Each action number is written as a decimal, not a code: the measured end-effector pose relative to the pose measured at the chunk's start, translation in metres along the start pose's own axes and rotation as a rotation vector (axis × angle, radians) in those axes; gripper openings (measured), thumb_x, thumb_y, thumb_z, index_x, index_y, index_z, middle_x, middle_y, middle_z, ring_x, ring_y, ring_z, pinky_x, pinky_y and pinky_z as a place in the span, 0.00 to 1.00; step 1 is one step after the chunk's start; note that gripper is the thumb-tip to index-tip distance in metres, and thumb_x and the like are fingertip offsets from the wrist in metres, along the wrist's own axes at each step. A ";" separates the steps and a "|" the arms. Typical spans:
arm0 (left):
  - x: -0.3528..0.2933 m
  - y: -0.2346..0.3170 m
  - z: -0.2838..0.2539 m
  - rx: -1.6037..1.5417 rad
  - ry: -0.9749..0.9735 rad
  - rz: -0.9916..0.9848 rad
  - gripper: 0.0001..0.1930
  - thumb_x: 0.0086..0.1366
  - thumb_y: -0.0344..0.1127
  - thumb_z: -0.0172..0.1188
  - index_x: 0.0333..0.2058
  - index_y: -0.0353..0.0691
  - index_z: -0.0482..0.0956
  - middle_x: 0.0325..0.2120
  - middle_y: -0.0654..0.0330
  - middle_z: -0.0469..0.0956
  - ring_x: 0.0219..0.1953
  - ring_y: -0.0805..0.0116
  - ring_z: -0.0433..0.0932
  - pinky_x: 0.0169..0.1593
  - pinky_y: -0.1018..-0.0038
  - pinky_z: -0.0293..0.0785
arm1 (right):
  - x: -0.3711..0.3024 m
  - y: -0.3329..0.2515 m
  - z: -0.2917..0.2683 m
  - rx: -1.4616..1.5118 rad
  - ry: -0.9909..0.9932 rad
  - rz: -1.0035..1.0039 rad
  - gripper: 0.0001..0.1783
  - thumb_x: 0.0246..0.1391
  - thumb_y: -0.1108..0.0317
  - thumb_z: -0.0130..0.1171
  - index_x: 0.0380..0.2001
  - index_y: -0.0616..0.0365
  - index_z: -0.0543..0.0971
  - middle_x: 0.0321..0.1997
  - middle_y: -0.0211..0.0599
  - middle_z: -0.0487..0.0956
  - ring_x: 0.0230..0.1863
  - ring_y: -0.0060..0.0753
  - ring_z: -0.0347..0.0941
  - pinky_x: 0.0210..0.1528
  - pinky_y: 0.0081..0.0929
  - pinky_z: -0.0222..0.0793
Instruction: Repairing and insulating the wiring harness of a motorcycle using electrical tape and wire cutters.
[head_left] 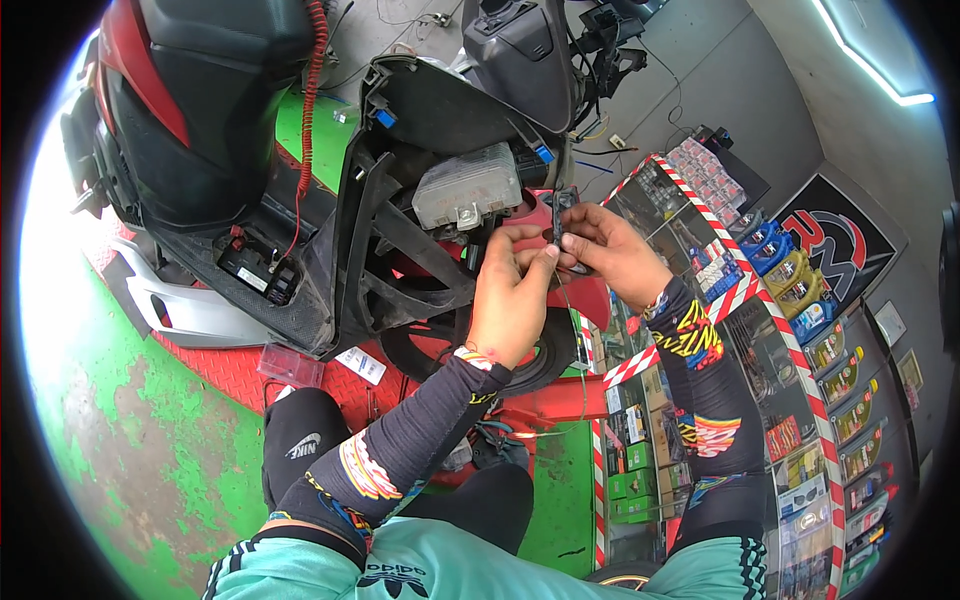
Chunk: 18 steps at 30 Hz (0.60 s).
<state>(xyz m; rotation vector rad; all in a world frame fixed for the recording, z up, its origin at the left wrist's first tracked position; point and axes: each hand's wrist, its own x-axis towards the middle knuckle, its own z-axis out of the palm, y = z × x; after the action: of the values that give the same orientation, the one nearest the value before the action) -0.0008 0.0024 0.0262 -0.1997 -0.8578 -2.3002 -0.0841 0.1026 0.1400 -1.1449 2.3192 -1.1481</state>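
Note:
In front of the opened front of a scooter, my left hand (510, 295) and my right hand (615, 255) meet, fingertips nearly touching. Both pinch a dark cable (558, 222) that runs between them; its exact ends are hidden by my fingers. A thin wire (566, 305) hangs below my hands. Just left of them sits a grey finned metal box (467, 188), framed by the scooter's black plastic body panel (400, 110). Red bodywork (592, 300) and the front wheel (540, 365) show beneath my hands.
The scooter's seat (220, 80) is at the left, with a red coiled cord (312, 110) running to the uncovered battery bay (262, 272). A clear plastic box (290, 366) lies on the red platform (215, 362). Glass display cases (735, 290) with striped edges stand close on the right.

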 end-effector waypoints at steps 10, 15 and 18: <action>-0.004 -0.011 0.011 -0.066 0.073 0.005 0.15 0.71 0.26 0.57 0.48 0.32 0.59 0.34 0.51 0.84 0.32 0.70 0.82 0.37 0.76 0.78 | -0.001 0.000 -0.003 -0.043 0.117 0.139 0.08 0.65 0.71 0.57 0.44 0.63 0.77 0.38 0.30 0.79 0.37 0.20 0.78 0.37 0.23 0.78; -0.009 -0.023 0.012 -0.113 0.190 0.058 0.10 0.69 0.24 0.62 0.36 0.36 0.66 0.31 0.60 0.80 0.32 0.80 0.77 0.35 0.80 0.75 | -0.013 -0.022 0.010 0.289 0.120 0.144 0.08 0.63 0.67 0.59 0.39 0.61 0.79 0.38 0.32 0.82 0.41 0.24 0.79 0.40 0.29 0.78; -0.010 -0.018 0.013 -0.107 0.207 0.044 0.12 0.69 0.25 0.63 0.32 0.38 0.67 0.30 0.63 0.78 0.32 0.82 0.75 0.34 0.82 0.73 | -0.017 -0.022 0.015 0.352 0.075 0.173 0.11 0.65 0.64 0.58 0.44 0.60 0.78 0.41 0.33 0.82 0.44 0.26 0.79 0.44 0.34 0.78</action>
<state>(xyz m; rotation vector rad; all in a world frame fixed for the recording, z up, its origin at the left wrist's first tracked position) -0.0052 0.0263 0.0233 -0.0251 -0.6212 -2.2796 -0.0535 0.0996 0.1465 -0.7728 2.1043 -1.4771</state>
